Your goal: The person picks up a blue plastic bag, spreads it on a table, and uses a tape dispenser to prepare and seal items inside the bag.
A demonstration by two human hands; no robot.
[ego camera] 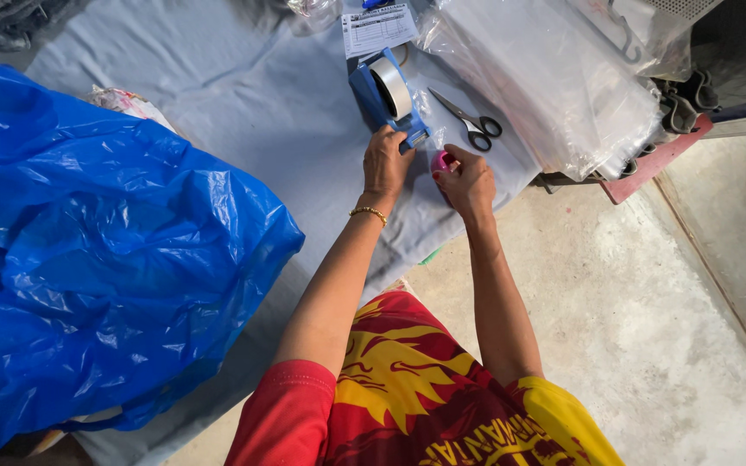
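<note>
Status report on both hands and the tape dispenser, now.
Left hand grips blue tape dispenser. Right hand holds small pink object. Scissors lie just beyond, apart from both hands.

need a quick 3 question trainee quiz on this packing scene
1. True or false: the left hand grips the blue tape dispenser.
2. What does the right hand hold? A) scissors B) a small pink thing C) a paper slip
3. What lies right of the dispenser, on the grey cloth, untouched?

Key: 1 true. 2 B, the small pink thing. 3 the scissors.
</note>
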